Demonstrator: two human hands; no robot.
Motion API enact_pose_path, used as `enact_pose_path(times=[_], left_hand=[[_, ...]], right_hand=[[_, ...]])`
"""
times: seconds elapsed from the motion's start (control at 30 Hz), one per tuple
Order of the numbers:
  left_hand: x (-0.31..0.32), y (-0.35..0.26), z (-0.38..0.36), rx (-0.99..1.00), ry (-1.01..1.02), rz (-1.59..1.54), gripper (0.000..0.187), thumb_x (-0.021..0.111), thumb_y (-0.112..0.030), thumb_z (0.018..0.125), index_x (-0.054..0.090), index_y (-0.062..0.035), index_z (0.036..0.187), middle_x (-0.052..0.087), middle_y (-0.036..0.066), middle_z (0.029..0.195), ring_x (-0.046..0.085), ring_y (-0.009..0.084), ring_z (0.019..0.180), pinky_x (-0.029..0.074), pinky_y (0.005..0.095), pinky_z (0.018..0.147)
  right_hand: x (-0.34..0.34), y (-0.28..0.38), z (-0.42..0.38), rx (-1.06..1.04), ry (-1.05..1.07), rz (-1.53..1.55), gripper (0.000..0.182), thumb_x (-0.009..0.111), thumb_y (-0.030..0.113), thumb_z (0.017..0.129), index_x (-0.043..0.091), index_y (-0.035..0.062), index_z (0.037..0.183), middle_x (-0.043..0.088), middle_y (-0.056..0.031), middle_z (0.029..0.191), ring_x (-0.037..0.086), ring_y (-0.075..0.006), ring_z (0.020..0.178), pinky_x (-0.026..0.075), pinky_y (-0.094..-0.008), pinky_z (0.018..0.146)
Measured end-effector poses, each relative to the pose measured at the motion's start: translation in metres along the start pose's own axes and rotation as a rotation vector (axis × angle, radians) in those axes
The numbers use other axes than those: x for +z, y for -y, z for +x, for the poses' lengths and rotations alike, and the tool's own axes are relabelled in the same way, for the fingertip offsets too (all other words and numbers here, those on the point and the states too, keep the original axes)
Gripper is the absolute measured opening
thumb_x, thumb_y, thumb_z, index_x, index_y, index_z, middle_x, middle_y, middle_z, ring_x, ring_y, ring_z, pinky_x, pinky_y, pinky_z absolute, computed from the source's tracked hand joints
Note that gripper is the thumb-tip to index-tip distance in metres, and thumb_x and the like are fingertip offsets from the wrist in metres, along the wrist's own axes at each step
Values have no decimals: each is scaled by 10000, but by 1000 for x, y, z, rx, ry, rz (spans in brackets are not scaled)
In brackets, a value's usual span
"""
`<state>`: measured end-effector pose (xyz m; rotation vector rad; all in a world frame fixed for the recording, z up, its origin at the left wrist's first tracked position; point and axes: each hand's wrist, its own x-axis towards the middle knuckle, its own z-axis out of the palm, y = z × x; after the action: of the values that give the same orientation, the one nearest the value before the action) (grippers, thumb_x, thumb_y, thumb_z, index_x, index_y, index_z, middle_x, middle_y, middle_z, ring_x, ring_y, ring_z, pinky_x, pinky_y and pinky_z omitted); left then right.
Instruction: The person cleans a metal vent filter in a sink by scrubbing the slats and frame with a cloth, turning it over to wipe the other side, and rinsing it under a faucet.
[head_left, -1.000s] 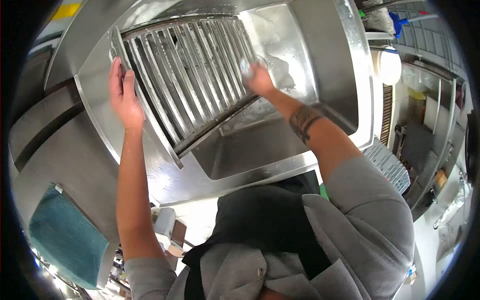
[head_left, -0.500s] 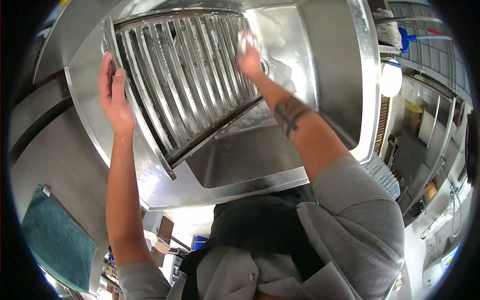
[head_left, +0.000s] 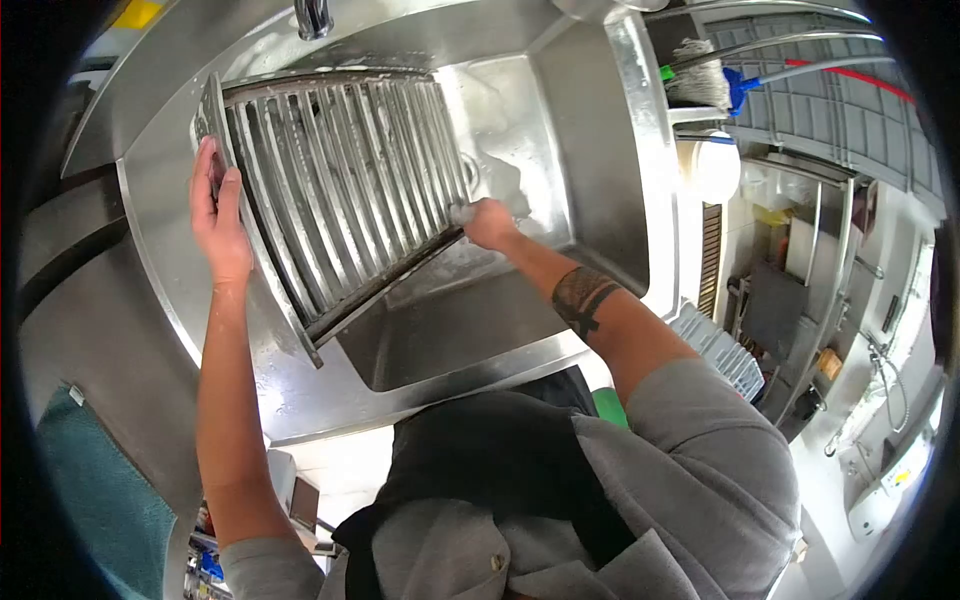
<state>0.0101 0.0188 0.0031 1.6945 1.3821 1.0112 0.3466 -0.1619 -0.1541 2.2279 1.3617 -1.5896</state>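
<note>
A slatted metal baffle filter (head_left: pixel 345 185), wet with suds, leans tilted across the steel sink (head_left: pixel 600 130). My left hand (head_left: pixel 219 225) rests along the filter's left frame bar, fingers stretched out and thumb apart. At the filter's lower right corner, my right hand (head_left: pixel 491 224) is closed around a small whitish scrubbing wad (head_left: pixel 461 214) pressed to the slat ends. Most of the wad is hidden by the fingers. Foamy water lies on the sink floor beyond the filter.
A faucet (head_left: pixel 312 18) juts in at the top. A teal towel (head_left: pixel 95 490) hangs at lower left. To the right are a mop head (head_left: pixel 698 75), a blue-headed tool (head_left: pixel 738 90), a grey plastic crate (head_left: pixel 715 350) and metal rails (head_left: pixel 822 300).
My right hand has slid the wad from the filter's upper right side down to its lower right corner. My left hand stays on the frame. The head view has shifted.
</note>
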Motion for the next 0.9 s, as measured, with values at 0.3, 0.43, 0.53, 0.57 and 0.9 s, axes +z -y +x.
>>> enact_pose_path(times=[0.3, 0.43, 0.53, 0.57, 0.9], left_hand=[[0, 1, 0, -7, -77, -25, 428, 637, -88, 1005, 590, -32, 1427, 561, 102, 1493, 531, 211, 1353, 367, 344, 1172], [2, -5, -2, 2, -92, -18, 421, 650, -108, 1005, 600, -45, 1418, 559, 96, 1495, 525, 214, 1364, 379, 343, 1172], [0, -6, -1, -15, -58, 27, 435, 601, -119, 1039, 557, -39, 1464, 489, 113, 1561, 460, 250, 1440, 333, 379, 1219], [0, -10, -2, -20, -63, 31, 435, 601, -119, 1039, 557, -39, 1464, 489, 113, 1561, 460, 250, 1440, 333, 379, 1219], [1, -4, 1, -7, -90, 14, 441, 667, -119, 998, 597, -53, 1429, 559, 85, 1499, 530, 201, 1347, 389, 337, 1158]], right_hand=[[-352, 62, -45, -877, -1420, -352, 422, 644, 210, 850, 706, -74, 1156, 715, -299, 1112, 677, -460, 1085, 533, -468, 978], [-414, 54, 37, -587, -1154, -329, 440, 617, 209, 866, 698, -60, 1204, 716, -295, 1129, 671, -470, 1089, 524, -470, 992], [-429, 65, 62, -404, -849, -669, 420, 587, 214, 880, 703, -46, 1189, 716, -292, 1132, 676, -455, 1087, 522, -480, 992], [-437, 64, 73, -220, -621, -834, 410, 570, 213, 891, 703, -39, 1185, 714, -292, 1137, 679, -445, 1089, 521, -485, 989], [-297, 88, -83, -486, -824, -96, 416, 625, 68, 799, 711, -16, 1198, 751, -200, 1033, 723, -291, 929, 572, -410, 841]])
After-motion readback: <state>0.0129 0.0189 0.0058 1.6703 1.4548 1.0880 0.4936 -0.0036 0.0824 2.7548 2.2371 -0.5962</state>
